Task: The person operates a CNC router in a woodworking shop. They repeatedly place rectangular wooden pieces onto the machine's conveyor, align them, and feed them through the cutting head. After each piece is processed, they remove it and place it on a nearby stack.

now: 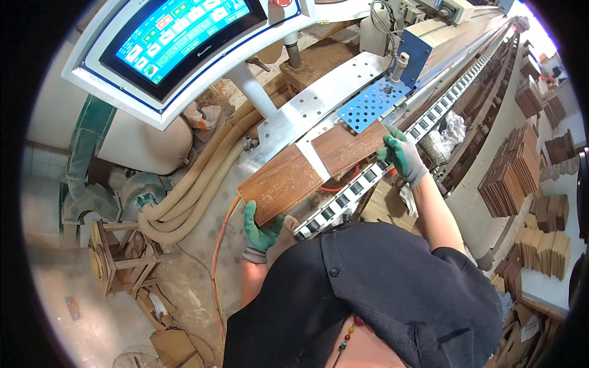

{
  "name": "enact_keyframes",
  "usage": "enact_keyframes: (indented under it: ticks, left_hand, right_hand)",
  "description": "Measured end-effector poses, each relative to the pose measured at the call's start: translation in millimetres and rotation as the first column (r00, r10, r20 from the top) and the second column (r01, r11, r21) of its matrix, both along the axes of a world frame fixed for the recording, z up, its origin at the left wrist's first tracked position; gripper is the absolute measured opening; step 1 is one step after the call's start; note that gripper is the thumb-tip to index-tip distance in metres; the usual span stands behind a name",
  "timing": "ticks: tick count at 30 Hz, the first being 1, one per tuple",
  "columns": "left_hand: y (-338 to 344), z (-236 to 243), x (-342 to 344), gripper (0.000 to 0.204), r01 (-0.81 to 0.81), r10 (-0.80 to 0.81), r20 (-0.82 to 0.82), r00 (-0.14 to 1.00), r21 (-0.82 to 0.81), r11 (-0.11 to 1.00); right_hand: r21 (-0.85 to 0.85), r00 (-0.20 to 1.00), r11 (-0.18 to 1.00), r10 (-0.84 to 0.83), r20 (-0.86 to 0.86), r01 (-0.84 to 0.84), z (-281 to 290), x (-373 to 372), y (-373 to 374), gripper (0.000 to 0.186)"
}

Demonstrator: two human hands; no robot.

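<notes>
My left hand (260, 232), in a green and grey work glove, grips the lower left end of a brown wood-grain board (281, 183). Pale dust or chips lie on that board's face. A second brown board (350, 146) rests farther right on the machine's metal bed, its far part reaching the edge of a blue perforated plate (373, 105). My right hand (402, 156), gloved the same way, is closed at the right end of this second board. A narrow gap with a pale metal strip separates the two boards.
A chain conveyor (351, 197) runs diagonally close to my body. Upper left hangs a control panel with a lit screen (181, 37). Thick hoses (190, 199) and an orange cable (216, 260) lie left. Stacked boards (509, 175) stand at right.
</notes>
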State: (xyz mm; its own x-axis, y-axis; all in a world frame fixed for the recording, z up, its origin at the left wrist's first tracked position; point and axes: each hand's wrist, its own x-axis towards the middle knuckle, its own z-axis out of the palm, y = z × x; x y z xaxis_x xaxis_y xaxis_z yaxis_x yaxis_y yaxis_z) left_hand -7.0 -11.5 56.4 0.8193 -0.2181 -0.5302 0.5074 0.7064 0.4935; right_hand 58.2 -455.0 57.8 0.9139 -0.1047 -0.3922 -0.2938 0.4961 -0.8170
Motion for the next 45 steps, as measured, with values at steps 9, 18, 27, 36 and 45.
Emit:
enact_keyframes:
  ticks: [9, 18, 27, 36, 45]
  left_hand:
    - [-12.7, -10.9, -4.8, 0.051, -0.063, 0.021, 0.223, 0.975, 0.184, 0.981]
    - [-14.2, -5.2, 0.0, 0.055, -0.050, 0.050, 0.007, 0.999, 0.186, 0.981]
    - [-26.9, 10.7, -6.9, 0.059, -0.070, 0.046, 0.079, 0.996, 0.323, 0.944]
    - [-36.8, -1.5, -15.9, 0.059, -0.242, -0.051, 0.397, 0.916, 0.651, 0.720]
    - [-30.1, -1.9, -12.4, 0.062, -0.160, 0.091, 0.169, 0.981, 0.464, 0.871]
  right_hand:
    - [-0.440, 0.970, 0.874, -0.128, 0.206, 0.209, -19.5, 12.1, 48.9, 0.051]
    - [-0.959, 0.825, -0.213, 0.564, 0.033, 0.184, 7.9, -20.0, 120.9, 0.036]
    - [-0.927, 0.811, -0.229, 0.572, 0.119, 0.298, -1.1, -16.7, 121.3, 0.029]
    - [-0.962, 0.820, -0.250, 0.569, -0.056, 0.108, 11.8, -18.4, 122.0, 0.030]
    - [-0.941, 0.829, -0.318, 0.552, -0.087, 0.113, 20.9, -18.5, 121.6, 0.027]
